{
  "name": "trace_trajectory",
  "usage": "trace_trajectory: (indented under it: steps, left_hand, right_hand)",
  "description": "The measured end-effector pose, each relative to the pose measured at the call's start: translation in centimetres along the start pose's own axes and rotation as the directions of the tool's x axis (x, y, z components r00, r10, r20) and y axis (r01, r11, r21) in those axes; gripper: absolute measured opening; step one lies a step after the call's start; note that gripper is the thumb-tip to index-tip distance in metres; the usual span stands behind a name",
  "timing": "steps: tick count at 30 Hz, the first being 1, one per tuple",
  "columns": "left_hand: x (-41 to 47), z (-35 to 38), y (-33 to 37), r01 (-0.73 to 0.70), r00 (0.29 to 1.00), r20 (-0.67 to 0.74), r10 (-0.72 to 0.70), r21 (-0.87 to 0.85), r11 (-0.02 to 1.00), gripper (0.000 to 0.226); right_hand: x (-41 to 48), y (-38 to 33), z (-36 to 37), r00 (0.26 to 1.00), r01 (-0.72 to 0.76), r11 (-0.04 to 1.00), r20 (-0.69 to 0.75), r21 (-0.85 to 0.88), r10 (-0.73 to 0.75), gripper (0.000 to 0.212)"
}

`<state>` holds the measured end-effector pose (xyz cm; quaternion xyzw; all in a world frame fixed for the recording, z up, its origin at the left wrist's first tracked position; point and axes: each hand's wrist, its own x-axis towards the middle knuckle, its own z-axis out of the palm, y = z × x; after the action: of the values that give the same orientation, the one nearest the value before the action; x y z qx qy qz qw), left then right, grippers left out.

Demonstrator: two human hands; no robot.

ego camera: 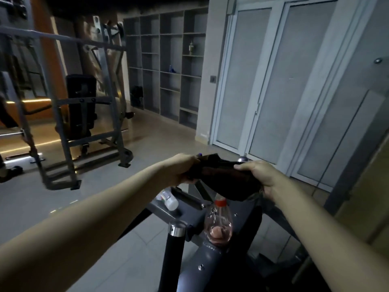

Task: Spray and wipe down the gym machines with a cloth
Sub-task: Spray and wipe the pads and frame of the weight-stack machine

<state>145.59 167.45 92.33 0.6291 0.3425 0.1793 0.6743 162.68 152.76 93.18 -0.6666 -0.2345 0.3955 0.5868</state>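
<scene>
both hands are out in front, holding a dark, crumpled cloth (223, 178) between them, above the top of a dark grey metal gym machine (202, 262). the left hand (183, 169) has its fingers curled round the cloth's left end; the right hand (261, 175) clasps the right end, fingers folded over the top. below the cloth, a clear plastic bottle with a red cap (219, 224) stands upright on the machine, and a small clear bottle with a white cap (169, 200) lies on its side just to the left. a black handle with a chrome cap (175, 245) rises nearby. further off on the left stands a grey steel rack with a black padded seat (80, 102); grey open shelving (164, 66) and white doors (273, 81) line the back.
</scene>
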Motion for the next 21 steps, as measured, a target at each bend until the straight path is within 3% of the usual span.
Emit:
trace_trajectory:
  steps: [2,6,7,9,10,11,12,14,15,17,21]
  left_hand:
    - [0.5,0.1,-1.9,0.057,0.998,0.035,-0.055,-0.055,0.997,0.017]
    - [2.1,-0.5,-5.4,0.190,0.948,0.260,-0.184,0.005,0.982,0.011]
    - [2.6,-1.0,-6.0,0.174,0.949,0.260,-0.180,0.047,0.984,0.010]
    - [4.0,-2.3,-6.9,0.044,0.989,0.128,-0.072,0.207,0.977,0.014]
    - [4.8,-3.3,-7.2,-0.071,0.997,0.057,0.051,0.430,0.900,0.014]
    - [5.4,-4.4,-7.5,-0.164,0.982,0.042,0.187,0.688,0.707,0.017]
    - [6.0,-5.8,-8.1,-0.208,0.959,0.095,0.267,0.875,0.437,0.027]
    - [7.2,-8.1,-9.5,-0.250,0.942,0.252,0.220,0.967,-0.038,0.054]
    - [7.4,-8.9,-10.3,-0.271,0.941,0.305,0.150,0.940,-0.209,0.067]
    - [7.7,-9.6,-11.6,-0.286,0.944,0.327,0.047,0.880,-0.380,0.084]
    - [7.5,-9.3,-12.6,-0.253,0.937,0.334,0.103,0.852,-0.459,0.083]
  right_hand:
    - [0.3,1.4,0.4,0.999,-0.044,0.999,-0.029,0.016,0.044,0.014]
    - [0.5,3.8,0.2,0.998,-0.028,1.000,-0.052,0.001,0.028,0.036]
    - [0.6,4.3,0.2,0.998,-0.014,1.000,-0.058,-0.019,0.013,0.036]
    - [0.7,4.4,0.2,0.988,0.035,0.984,-0.141,-0.173,-0.060,0.032]
    - [0.8,4.1,0.3,0.973,0.056,0.951,-0.197,-0.303,-0.120,0.035]
    - [0.6,3.8,0.6,0.948,0.071,0.898,-0.250,-0.435,-0.197,0.040]
    - [0.4,3.3,1.1,0.911,0.104,0.833,-0.284,-0.544,-0.299,0.043]
    - [-0.3,2.6,2.2,0.842,0.203,0.712,-0.252,-0.673,-0.478,0.043]
    - [-0.9,2.4,2.9,0.829,0.235,0.659,-0.206,-0.715,-0.519,0.045]
    - [-1.4,2.7,3.8,0.849,0.233,0.578,-0.127,-0.782,-0.513,0.051]
    - [-1.8,3.6,4.4,0.880,0.190,0.527,-0.094,-0.828,-0.465,0.050]
